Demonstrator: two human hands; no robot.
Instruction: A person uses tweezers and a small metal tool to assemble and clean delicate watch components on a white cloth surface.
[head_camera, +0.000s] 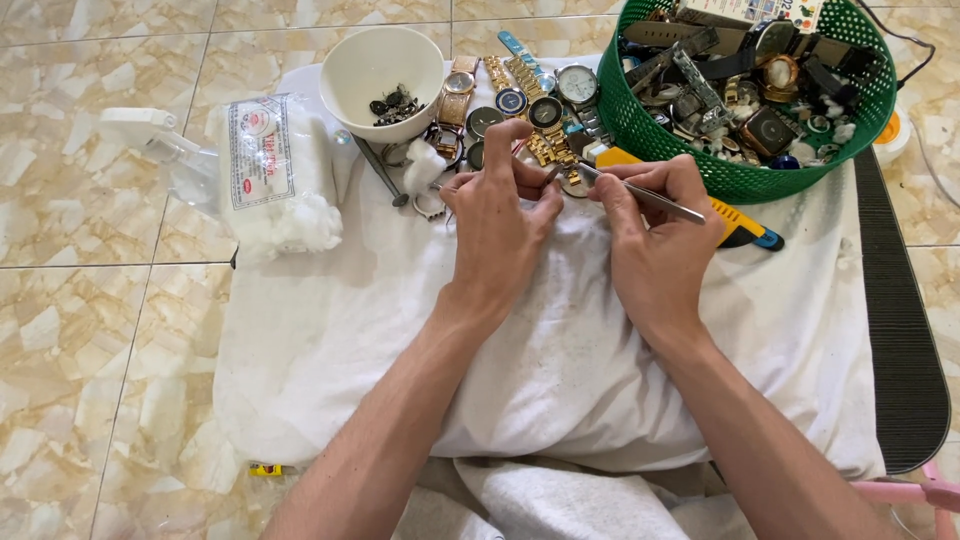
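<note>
Both hands are held close together over a white cloth (560, 370) spread on the tiled floor. Left hand (497, 215) is closed, fingertips pinched on a small part that is too small and too hidden to be named; it sits between the thumb and forefinger, just in front of the row of wristwatches (520, 105). Right hand (655, 235) is clamped on a pair of metal tweezers (640, 192), whose tips are pointed at the pinched part and appear to touch it, though contact cannot be confirmed.

A white bowl (375, 60) with dark small pieces is set beyond the left hand, a bag of cotton wool (275, 170) lies further left, and a green basket (700, 165) heaped with watch parts stands beyond the right hand, with a yellow-handled tool (730, 218) beside it.

Several risks can be judged. The tiny part could be flicked away if the tweezers are pressed too hard or slip, and it would likely be lost in the cloth's folds or among the clutter. The part could also be scratched by the steel tips. The watches just beside the left knuckles could be knocked out of line.
</note>
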